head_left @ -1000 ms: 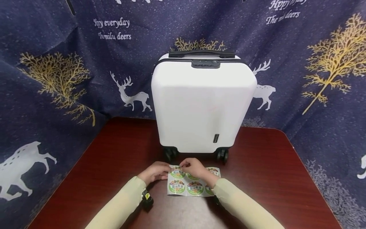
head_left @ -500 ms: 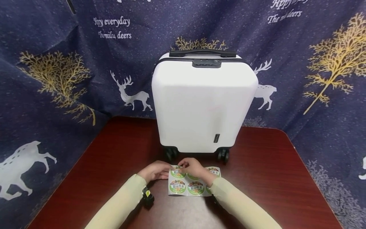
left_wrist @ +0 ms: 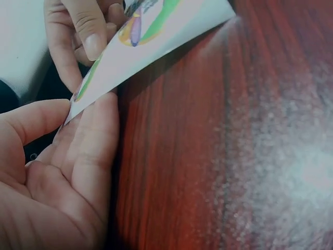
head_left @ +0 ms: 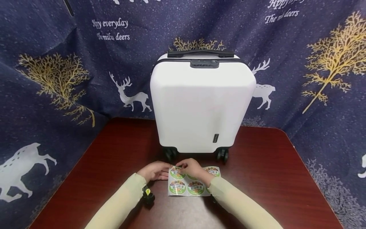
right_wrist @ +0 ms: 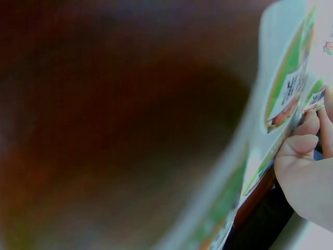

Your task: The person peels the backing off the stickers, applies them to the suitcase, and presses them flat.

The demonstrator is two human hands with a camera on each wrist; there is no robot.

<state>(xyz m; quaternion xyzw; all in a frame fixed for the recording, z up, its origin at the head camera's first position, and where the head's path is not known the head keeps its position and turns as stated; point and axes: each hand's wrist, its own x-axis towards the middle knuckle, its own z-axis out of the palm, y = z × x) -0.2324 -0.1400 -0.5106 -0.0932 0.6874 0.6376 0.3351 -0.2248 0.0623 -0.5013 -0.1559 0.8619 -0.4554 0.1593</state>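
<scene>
A white sheet of round fruit-label stickers (head_left: 195, 188), green-rimmed with dark lettering, lies in front of the suitcase in the head view. My left hand (head_left: 155, 170) is at its upper left corner; in the left wrist view the left thumb (left_wrist: 44, 119) and fingers pinch that corner, which is raised off the table. Bent over the sheet, my right hand (head_left: 192, 168) has thumb and index finger at the upper left sticker (head_left: 175, 174), pinching by its top edge. In the right wrist view, the sheet (right_wrist: 283, 88) bows upward beside the right hand (right_wrist: 302, 164).
A white suitcase (head_left: 201, 108) with black wheels and a black top handle stands upright on the dark red table (head_left: 266, 165), right behind the sheet. A blue cloth (head_left: 137, 57) printed with deer and trees hangs at the back.
My right fingertips have shifted slightly left along the top of the upper left sticker, toward the left hand. The left hand keeps its hold on the corner.
</scene>
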